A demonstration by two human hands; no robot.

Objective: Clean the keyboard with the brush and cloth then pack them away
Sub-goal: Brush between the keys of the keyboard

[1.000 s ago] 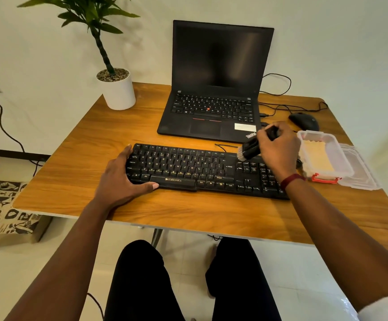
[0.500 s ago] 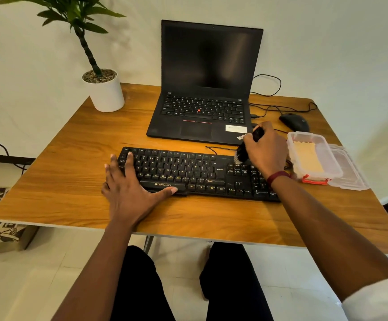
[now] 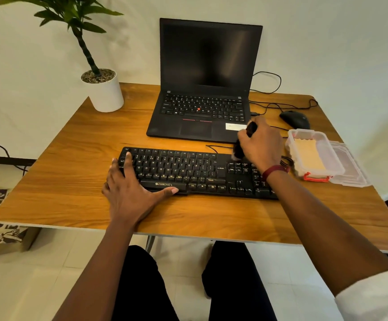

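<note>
A black keyboard (image 3: 188, 172) lies across the middle of the wooden table (image 3: 77, 158). My left hand (image 3: 130, 191) rests flat on its left end, fingers spread, thumb along the space bar. My right hand (image 3: 260, 147) is closed around a black brush (image 3: 239, 151), whose bristles touch the keyboard's upper edge near the right key block. A yellow cloth (image 3: 307, 156) lies inside an open clear plastic box (image 3: 290, 140) to the right of the keyboard.
An open black laptop (image 3: 202, 112) stands behind the keyboard. A black mouse (image 3: 295, 119) and cables lie at the back right. A potted plant (image 3: 106, 93) stands at the back left. The box's lid (image 3: 350, 167) lies beside the box.
My left hand has slid from the keyboard's lower left corner onto its left keys. The brush has swung from lying sideways to pointing down at the keyboard's upper edge. The view has shifted.
</note>
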